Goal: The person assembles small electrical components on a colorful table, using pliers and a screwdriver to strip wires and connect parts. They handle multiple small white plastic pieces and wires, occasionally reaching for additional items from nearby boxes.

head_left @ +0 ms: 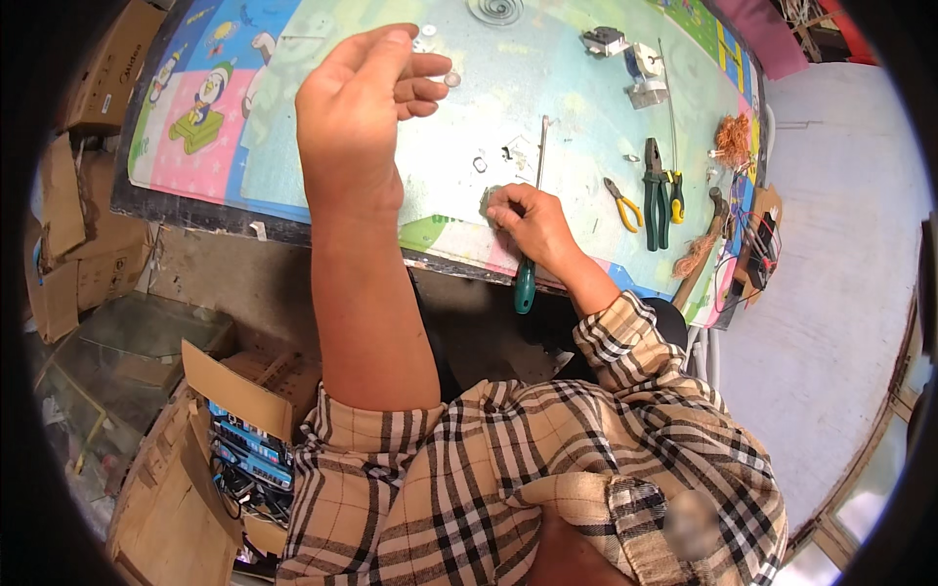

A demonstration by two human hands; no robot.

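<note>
My left hand is over the far left part of the table, its fingers loosely bent and apart, with no held thing visible. By its fingertips is a small round metal disc; whether they touch cannot be told. My right hand is near the front edge, thumb and forefinger pinched at a tiny piece too small to name. A screwdriver with a green handle passes beneath this hand, its shaft pointing away and its handle overhanging the edge. Beyond lie a small dark ring and several tiny dark parts.
On the right lie yellow-handled cutters, green-handled pliers, a yellow screwdriver, a hammer and copper wire. Metal-and-plastic parts and a flat spiral coil are farther back. Cardboard boxes stand left.
</note>
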